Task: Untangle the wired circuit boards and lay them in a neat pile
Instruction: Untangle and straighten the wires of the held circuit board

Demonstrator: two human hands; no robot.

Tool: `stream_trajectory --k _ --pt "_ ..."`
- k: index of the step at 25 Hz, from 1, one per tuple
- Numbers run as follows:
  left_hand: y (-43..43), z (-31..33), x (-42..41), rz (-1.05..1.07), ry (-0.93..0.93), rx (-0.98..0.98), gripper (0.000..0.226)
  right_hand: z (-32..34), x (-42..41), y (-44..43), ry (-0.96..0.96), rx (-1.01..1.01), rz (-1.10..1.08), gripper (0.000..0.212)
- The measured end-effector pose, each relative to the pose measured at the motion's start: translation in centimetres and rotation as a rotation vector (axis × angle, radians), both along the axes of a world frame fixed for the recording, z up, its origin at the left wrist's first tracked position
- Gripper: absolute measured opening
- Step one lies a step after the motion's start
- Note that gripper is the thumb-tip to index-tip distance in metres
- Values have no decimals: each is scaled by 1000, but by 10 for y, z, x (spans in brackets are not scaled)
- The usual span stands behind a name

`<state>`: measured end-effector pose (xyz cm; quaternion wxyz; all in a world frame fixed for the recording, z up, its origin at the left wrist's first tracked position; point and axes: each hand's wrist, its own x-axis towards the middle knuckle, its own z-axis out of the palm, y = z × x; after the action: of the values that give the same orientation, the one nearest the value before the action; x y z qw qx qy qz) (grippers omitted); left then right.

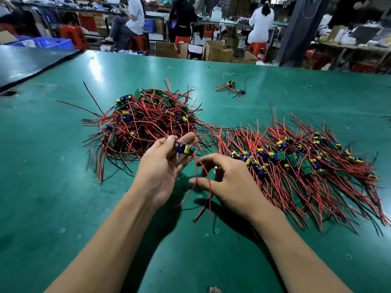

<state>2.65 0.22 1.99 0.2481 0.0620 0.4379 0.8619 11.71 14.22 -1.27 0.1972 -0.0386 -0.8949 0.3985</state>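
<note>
Tangled heap (146,123): most boards are buried under red wires, so we can't count them. Held board (186,149): the left hand (160,172) covers its underside. We can't tell whether the right hand (228,180) pinches the hanging wires (210,199) or they just pass in front of it. A shiny speck (215,168) by its fingers is too small to name. Both forearms are cut by the bottom edge. A dark wire (388,118) is cut at the right edge, a pale scrap (214,289) at the bottom. The table (53,197) runs out of frame.
</note>
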Motion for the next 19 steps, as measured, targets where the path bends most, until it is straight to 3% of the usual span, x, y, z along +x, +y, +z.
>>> stream_trajectory --k 5,7,12,15,17,19 --pt "2 -2 2 -19 -40 23 7 1 0 -12 170 -127 2 27" --pt "2 -2 2 -48 -63 50 8 5 0 -16 217 -324 -18 24" --pt "-1 -1 4 -134 -66 94 9 24 -3 -8 175 -1049 4 20" --pt "0 -5 8 -245 -79 104 39 31 0 2 120 -1366 115 25" --pt "3 -8 13 -322 -92 64 34 33 3 8 83 -1514 222 27" --pt "3 -6 16 -413 -75 15 16 34 4 9 18 -1517 271 27"
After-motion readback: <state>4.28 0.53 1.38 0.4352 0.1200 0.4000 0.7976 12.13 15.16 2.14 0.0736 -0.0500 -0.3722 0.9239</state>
